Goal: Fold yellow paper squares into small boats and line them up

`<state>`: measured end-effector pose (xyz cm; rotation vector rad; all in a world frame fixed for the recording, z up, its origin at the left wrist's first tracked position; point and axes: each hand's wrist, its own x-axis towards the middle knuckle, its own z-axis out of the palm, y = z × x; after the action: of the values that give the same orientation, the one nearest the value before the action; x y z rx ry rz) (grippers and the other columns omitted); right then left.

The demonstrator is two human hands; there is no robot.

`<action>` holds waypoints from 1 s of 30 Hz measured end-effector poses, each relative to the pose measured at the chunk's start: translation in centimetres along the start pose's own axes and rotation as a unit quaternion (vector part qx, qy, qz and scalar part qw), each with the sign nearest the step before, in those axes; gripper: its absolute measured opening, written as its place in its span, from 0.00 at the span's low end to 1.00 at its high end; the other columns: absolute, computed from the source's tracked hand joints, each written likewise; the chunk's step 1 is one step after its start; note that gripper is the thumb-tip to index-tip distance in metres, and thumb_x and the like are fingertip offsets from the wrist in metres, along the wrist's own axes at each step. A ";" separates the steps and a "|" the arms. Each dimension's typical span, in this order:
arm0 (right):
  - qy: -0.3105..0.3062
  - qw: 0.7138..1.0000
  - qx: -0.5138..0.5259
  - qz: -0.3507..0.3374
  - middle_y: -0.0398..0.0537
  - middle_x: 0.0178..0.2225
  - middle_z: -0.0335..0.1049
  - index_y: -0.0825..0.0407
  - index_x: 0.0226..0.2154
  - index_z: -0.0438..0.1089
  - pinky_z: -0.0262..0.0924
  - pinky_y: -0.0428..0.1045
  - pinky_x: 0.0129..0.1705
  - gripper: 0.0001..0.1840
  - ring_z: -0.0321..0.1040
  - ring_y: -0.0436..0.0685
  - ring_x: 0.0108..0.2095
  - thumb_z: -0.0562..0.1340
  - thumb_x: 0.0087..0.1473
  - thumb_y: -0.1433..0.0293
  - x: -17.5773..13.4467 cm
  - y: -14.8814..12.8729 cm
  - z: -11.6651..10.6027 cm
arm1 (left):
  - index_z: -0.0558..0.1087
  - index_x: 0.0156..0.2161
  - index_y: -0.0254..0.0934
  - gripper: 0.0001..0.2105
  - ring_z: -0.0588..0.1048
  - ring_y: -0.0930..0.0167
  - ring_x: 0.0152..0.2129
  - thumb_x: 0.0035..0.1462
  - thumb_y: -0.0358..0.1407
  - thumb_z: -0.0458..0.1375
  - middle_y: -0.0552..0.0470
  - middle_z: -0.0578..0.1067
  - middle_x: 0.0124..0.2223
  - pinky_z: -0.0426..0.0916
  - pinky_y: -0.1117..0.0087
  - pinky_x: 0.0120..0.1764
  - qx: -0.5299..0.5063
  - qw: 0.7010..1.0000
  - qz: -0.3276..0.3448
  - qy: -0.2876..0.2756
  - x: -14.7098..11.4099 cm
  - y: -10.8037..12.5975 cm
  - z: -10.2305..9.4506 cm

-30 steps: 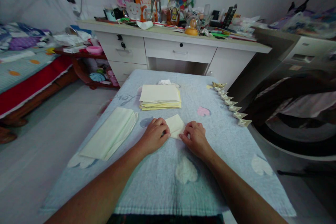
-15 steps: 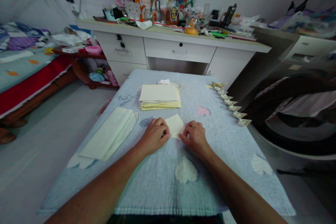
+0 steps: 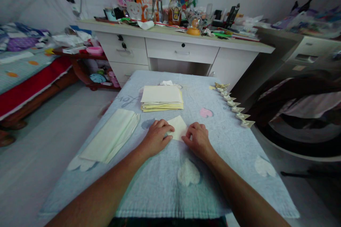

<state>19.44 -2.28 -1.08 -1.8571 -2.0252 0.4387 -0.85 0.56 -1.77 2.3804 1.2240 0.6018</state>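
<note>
A small folded sheet of cream paper lies on the cloth-covered table between my hands. My left hand has its thumb and bent fingers closed at the paper's left edge. At the paper's lower right corner, my right hand pinches with thumb and curled fingers. Behind the folded sheet is a stack of cream and yellow paper. To the left lies a bundle of pale folded sheets. Along the table's right edge several folded paper boats stand in a row, with a patterned one at the far end.
A light blue cloth with heart prints covers the table. Beyond it is a white desk crowded with jars and packets. A front-loading washing machine stands at right, a bed and low wooden shelf at left.
My left fingers have shifted slightly right over the paper's left edge, and the crease line seen across its lower part no longer shows. My right hand stays nearly still.
</note>
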 end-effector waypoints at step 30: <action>0.007 1.000 -0.008 0.010 0.48 0.36 0.65 0.52 0.23 0.70 0.46 0.51 0.40 0.08 0.56 0.58 0.40 0.65 0.50 0.67 0.1 -0.2 0.0 | 0.73 0.45 0.40 0.13 0.65 0.64 0.42 0.52 0.31 0.58 0.49 0.69 0.42 0.60 0.60 0.49 -0.009 1.000 -0.018 0.000 0.2 0.2 -0.1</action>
<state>19.25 -2.24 -0.96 -1.8862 -2.0076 0.4140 -0.62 0.63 -1.52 2.3384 1.2540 0.5997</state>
